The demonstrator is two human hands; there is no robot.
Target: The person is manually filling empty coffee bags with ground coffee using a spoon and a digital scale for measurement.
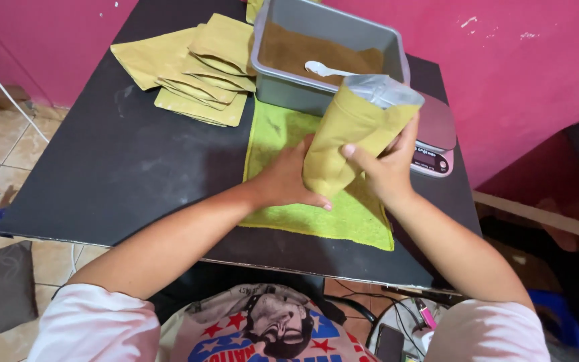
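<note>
Kraft-paper pouch (346,144) open-topped, fill level hidden | left hand (283,181) cups base | right hand (387,167) fingers pinch side | powder tub (330,57), flat pouches (196,67) remaining.

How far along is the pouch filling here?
In hand: both hands, left hand and right hand, hold one open kraft pouch upright on the green cloth. It bulges, so it looks filled but unsealed. Left: a stack of flat pouches waits, and brown powder with a white scoop remains in the grey tub.
</note>
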